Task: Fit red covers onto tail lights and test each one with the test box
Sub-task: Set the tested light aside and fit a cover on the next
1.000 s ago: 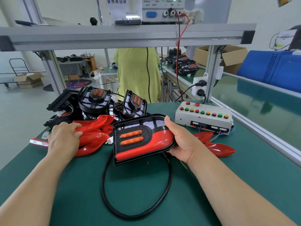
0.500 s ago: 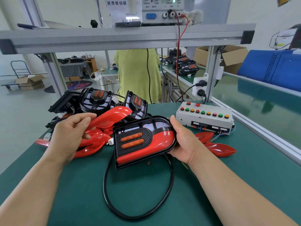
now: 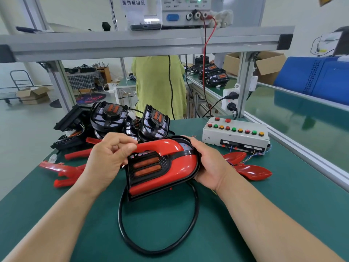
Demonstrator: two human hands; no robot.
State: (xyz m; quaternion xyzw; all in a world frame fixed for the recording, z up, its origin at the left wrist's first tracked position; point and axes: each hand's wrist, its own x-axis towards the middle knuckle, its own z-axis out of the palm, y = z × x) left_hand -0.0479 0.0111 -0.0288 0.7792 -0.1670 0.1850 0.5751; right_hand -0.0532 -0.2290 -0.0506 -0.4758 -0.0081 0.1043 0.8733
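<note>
Head view: your left hand [image 3: 107, 159] pinches curved red plastic cover [image 3: 163, 146], right hand [image 3: 209, 165] grips black-framed tail light [image 3: 147, 167] at three o'clock; seat evenly.

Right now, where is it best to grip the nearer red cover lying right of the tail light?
Pinch the nearer red cover across its broad middle, coming from above on the near side: it lies free on the mat, and both ends taper.
</note>
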